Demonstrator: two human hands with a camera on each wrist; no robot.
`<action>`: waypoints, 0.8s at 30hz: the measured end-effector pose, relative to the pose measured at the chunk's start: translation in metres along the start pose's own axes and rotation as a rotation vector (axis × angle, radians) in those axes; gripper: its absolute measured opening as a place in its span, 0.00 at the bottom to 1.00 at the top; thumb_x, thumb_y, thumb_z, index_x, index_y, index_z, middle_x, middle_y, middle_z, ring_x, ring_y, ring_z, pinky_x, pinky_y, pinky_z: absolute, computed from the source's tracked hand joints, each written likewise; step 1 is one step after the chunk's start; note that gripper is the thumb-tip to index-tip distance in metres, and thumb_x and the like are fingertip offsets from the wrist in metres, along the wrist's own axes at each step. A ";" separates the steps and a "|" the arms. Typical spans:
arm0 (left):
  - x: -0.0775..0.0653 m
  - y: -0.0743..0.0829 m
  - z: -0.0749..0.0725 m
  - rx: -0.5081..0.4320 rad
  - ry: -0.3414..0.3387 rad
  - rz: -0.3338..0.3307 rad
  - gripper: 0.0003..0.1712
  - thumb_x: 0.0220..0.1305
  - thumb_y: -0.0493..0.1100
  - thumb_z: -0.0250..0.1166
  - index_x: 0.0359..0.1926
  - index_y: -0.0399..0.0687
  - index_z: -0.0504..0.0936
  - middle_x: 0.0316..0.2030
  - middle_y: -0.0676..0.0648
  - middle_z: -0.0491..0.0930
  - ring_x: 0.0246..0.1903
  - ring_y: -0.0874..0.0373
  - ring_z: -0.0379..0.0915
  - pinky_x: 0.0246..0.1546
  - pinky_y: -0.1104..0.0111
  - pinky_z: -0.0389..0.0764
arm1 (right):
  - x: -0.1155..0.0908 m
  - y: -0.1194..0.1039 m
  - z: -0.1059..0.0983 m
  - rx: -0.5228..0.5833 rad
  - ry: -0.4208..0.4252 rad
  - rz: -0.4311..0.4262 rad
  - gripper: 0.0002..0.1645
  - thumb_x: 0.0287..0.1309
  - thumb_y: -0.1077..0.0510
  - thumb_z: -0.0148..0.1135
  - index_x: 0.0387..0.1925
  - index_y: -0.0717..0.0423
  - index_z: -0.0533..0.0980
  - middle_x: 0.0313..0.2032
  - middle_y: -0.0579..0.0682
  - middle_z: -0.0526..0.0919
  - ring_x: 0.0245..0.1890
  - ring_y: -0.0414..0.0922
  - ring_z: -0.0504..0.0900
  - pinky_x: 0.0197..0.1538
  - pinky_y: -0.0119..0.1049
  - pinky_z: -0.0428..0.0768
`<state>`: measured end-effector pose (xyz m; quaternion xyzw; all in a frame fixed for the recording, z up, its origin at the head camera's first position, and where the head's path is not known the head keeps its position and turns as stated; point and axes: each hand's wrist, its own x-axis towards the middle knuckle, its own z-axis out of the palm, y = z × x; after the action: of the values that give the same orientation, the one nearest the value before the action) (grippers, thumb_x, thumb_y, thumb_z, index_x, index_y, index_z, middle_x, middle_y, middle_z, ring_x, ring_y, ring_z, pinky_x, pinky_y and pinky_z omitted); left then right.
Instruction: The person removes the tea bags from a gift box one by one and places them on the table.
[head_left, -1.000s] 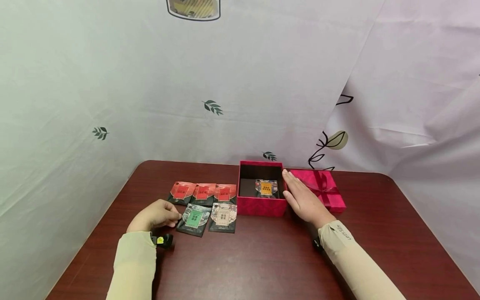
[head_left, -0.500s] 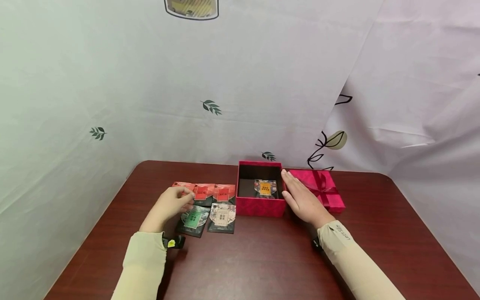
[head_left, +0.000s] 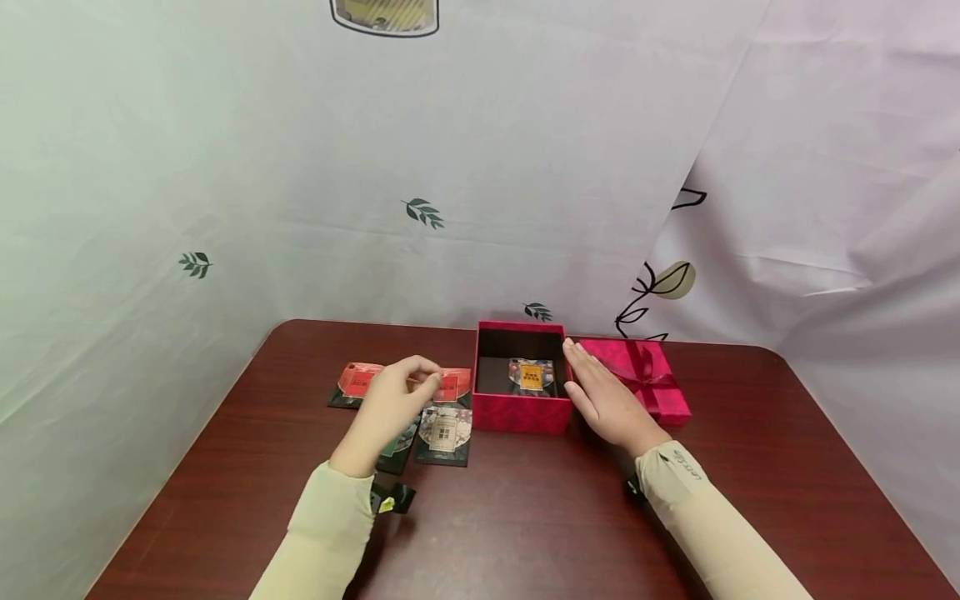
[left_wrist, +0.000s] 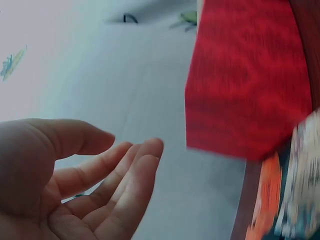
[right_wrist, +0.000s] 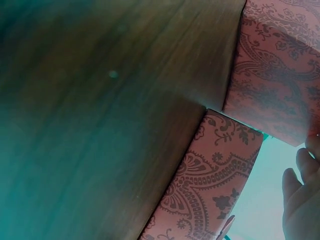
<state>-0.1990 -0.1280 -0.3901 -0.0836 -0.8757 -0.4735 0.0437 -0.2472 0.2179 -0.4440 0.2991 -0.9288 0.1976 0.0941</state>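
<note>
Over the sachets in the head view, my left hand [head_left: 392, 408] hovers with thumb and fingers loosely bent. The left wrist view shows nothing between that hand's thumb and fingers [left_wrist: 142, 175]. Red sachets [head_left: 352, 382] form the back row, the middle one hidden by the hand. In front lie a green sachet [head_left: 396, 450], partly covered, and a cream sachet [head_left: 444, 433]. My right hand [head_left: 611, 400] rests straight-fingered along the right side of a lidless red box [head_left: 522, 414]. Inside the box is a sachet with an orange label [head_left: 532, 377].
Right of the box lies its red lid [head_left: 648, 379] with a ribbon bow, close behind the right hand. The brown table [head_left: 525, 517] ends at the back against a white curtain [head_left: 480, 167] printed with leaves.
My left hand has lifted from the left edge of the green sachet and moved right across the sachets towards the box. The right hand has stayed against the box.
</note>
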 end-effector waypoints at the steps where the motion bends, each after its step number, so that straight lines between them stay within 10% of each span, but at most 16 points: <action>1: 0.001 0.004 0.004 0.000 0.009 0.016 0.09 0.72 0.41 0.63 0.48 0.44 0.85 0.35 0.48 0.84 0.35 0.51 0.83 0.34 0.63 0.79 | 0.000 0.000 0.000 -0.001 0.001 -0.002 0.40 0.77 0.47 0.48 0.79 0.62 0.51 0.78 0.58 0.52 0.77 0.61 0.52 0.73 0.60 0.57; 9: 0.016 0.032 0.032 -0.053 -0.024 0.066 0.14 0.70 0.38 0.61 0.54 0.42 0.83 0.42 0.47 0.87 0.42 0.54 0.84 0.41 0.61 0.82 | 0.000 0.000 0.001 0.002 0.010 -0.006 0.40 0.75 0.52 0.51 0.78 0.63 0.52 0.78 0.58 0.53 0.76 0.62 0.53 0.72 0.61 0.58; 24: 0.048 0.041 0.074 -0.131 -0.190 -0.030 0.26 0.75 0.40 0.56 0.70 0.36 0.71 0.64 0.38 0.75 0.63 0.44 0.74 0.61 0.52 0.76 | 0.000 0.001 0.002 -0.006 0.013 -0.012 0.40 0.72 0.56 0.54 0.78 0.63 0.52 0.78 0.59 0.54 0.76 0.62 0.54 0.72 0.61 0.59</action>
<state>-0.2379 -0.0387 -0.3899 -0.1179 -0.8442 -0.5204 -0.0523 -0.2484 0.2180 -0.4458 0.3029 -0.9270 0.1961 0.1020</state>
